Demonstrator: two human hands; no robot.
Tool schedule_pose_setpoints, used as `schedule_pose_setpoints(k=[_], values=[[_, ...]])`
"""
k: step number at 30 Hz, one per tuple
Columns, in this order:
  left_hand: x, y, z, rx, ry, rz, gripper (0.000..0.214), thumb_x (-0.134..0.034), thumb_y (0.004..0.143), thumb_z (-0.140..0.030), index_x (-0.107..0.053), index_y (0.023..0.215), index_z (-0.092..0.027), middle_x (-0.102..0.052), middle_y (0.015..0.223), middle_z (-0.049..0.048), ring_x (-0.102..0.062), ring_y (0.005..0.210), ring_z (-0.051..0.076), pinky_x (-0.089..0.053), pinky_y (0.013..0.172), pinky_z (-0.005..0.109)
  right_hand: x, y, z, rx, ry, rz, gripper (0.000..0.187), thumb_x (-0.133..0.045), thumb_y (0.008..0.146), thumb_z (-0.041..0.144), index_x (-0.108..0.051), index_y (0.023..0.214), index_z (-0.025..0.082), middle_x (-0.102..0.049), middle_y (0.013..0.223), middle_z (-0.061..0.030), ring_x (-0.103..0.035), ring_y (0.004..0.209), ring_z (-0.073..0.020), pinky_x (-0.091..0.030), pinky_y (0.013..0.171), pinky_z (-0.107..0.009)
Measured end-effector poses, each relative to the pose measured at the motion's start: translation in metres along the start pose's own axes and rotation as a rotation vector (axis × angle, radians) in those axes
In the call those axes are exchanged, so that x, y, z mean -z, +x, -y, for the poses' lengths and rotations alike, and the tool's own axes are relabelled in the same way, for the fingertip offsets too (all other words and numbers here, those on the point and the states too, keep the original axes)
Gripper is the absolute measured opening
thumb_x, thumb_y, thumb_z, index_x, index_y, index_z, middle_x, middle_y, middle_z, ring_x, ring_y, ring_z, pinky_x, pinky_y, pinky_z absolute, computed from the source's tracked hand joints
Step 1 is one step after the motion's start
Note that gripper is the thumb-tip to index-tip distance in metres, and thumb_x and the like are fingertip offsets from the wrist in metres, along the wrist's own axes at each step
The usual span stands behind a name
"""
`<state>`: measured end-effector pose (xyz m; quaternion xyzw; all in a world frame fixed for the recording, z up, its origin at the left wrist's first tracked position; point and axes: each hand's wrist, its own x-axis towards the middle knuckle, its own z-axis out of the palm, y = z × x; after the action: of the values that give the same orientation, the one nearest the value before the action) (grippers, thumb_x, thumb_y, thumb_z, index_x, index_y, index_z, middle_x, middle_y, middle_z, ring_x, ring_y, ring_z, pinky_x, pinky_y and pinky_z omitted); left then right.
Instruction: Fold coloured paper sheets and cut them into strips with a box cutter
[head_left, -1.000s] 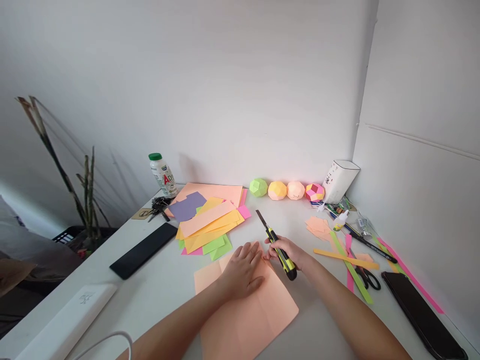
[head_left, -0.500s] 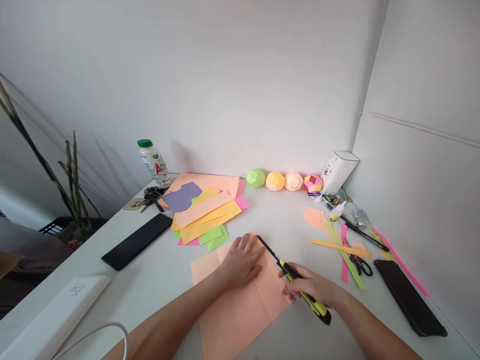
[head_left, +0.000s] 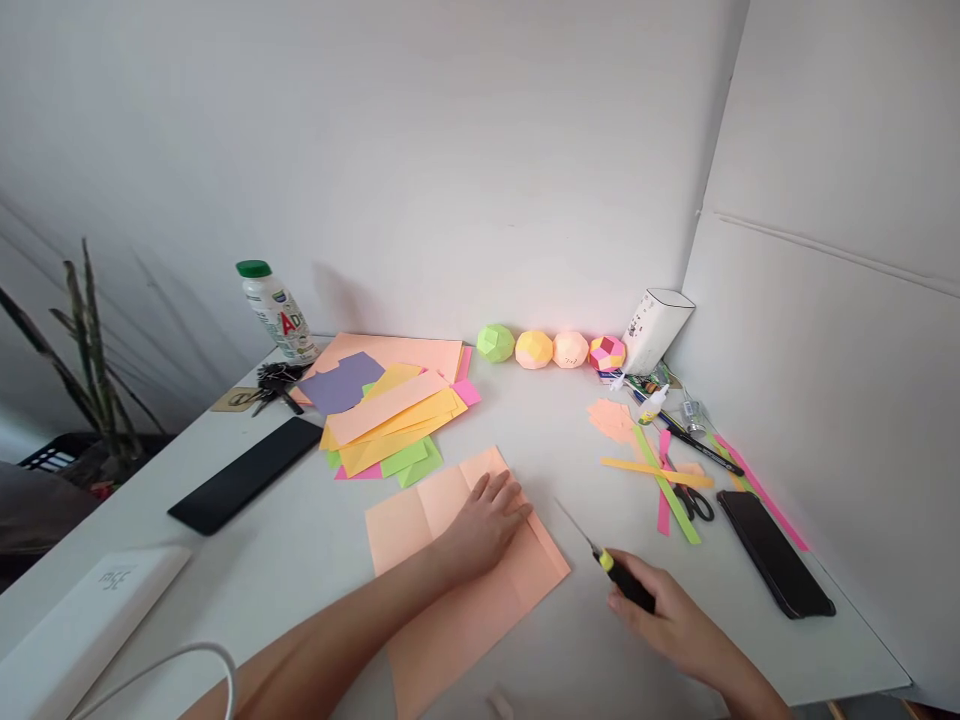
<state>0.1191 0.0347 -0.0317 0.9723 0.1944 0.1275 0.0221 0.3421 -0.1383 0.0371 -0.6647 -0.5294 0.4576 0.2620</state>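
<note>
My left hand (head_left: pixel 487 525) lies flat on a creased peach paper sheet (head_left: pixel 435 635), its fingers near the folded right-hand edge. Off to the right of that sheet, my right hand (head_left: pixel 664 610) grips a black and yellow utility knife (head_left: pixel 621 578). Its long thin blade sticks out toward the upper left, apart from the paper. A pile of coloured paper pieces (head_left: pixel 405 405), mostly orange, green and pink, sits beyond my left hand.
Four paper polyhedra, including a green one (head_left: pixel 496 343), line the wall. At the right are paper strips (head_left: pixel 664 480), scissors (head_left: pixel 701 503), a glue bottle (head_left: pixel 652 404) and a phone (head_left: pixel 776 553). On the left stand a bottle (head_left: pixel 277 315), a black slab (head_left: pixel 247 475) and a white power bank (head_left: pixel 94 625).
My right hand has lifted the utility knife off the sheet's edge and moved it to the right. My left hand stays on the paper. The view has shifted slightly.
</note>
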Motion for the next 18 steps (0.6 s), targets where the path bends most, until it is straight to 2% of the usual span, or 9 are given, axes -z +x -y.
schedule_pose_setpoints(k=[2, 4, 7, 13, 16, 18], values=[[0.001, -0.001, 0.0, 0.023, -0.017, -0.004, 0.033, -0.045, 0.089, -0.022, -0.053, 0.121, -0.02, -0.05, 0.125, 0.0127, -0.034, 0.129, 0.033, -0.03, 0.105, 0.054, 0.003, -0.018, -0.002, 0.047, -0.229, -0.008, 0.045, -0.054, 0.086, 0.04, -0.053, 0.128, 0.025, -0.06, 0.105, -0.0069, -0.056, 0.1, -0.0239, -0.046, 0.089, -0.036], [0.002, -0.002, -0.002, 0.024, -0.011, -0.022, 0.034, -0.043, 0.09, -0.024, -0.052, 0.122, -0.02, -0.05, 0.125, 0.013, -0.034, 0.129, 0.033, -0.03, 0.105, 0.054, 0.003, -0.033, -0.008, 0.052, -0.394, 0.001, 0.046, -0.052, 0.086, 0.037, -0.05, 0.131, 0.028, -0.059, 0.113, -0.0075, -0.057, 0.103, -0.0238, -0.047, 0.089, -0.034], [0.001, -0.003, -0.007, -0.01, 0.009, -0.052, 0.034, -0.044, 0.087, -0.016, -0.054, 0.12, -0.019, -0.05, 0.124, 0.0139, -0.036, 0.127, 0.032, -0.031, 0.104, 0.053, -0.003, -0.047, -0.019, 0.058, -0.549, -0.016, 0.048, -0.046, 0.089, 0.032, -0.044, 0.137, 0.028, -0.058, 0.116, -0.0082, -0.058, 0.102, -0.0217, -0.049, 0.085, -0.03], [0.002, -0.004, -0.021, -0.08, -0.055, -0.07, 0.037, -0.049, 0.077, -0.007, -0.058, 0.111, -0.018, -0.052, 0.118, 0.0125, -0.045, 0.116, 0.028, -0.034, 0.104, 0.049, -0.01, -0.052, -0.032, 0.076, -0.699, -0.034, 0.051, -0.044, 0.089, 0.028, -0.039, 0.14, 0.028, -0.057, 0.115, -0.009, -0.061, 0.097, -0.0201, -0.052, 0.079, -0.028], [0.006, -0.005, -0.025, -0.062, -0.062, -0.056, 0.035, -0.046, 0.082, -0.009, -0.058, 0.113, -0.019, -0.051, 0.121, 0.0121, -0.043, 0.119, 0.029, -0.033, 0.104, 0.05, -0.009, -0.05, -0.035, 0.081, -0.739, -0.07, 0.05, -0.043, 0.09, 0.028, -0.04, 0.14, 0.025, -0.057, 0.113, -0.0098, -0.061, 0.095, -0.02, -0.053, 0.076, -0.027], [0.008, -0.006, -0.026, -0.062, -0.072, -0.039, 0.032, -0.045, 0.088, -0.02, -0.057, 0.118, -0.019, -0.05, 0.125, 0.0126, -0.04, 0.122, 0.03, -0.031, 0.105, 0.053, -0.009, -0.049, -0.037, 0.069, -0.769, -0.107, 0.05, -0.041, 0.091, 0.03, -0.039, 0.14, 0.023, -0.057, 0.112, -0.0108, -0.062, 0.091, -0.0202, -0.053, 0.07, -0.027]])
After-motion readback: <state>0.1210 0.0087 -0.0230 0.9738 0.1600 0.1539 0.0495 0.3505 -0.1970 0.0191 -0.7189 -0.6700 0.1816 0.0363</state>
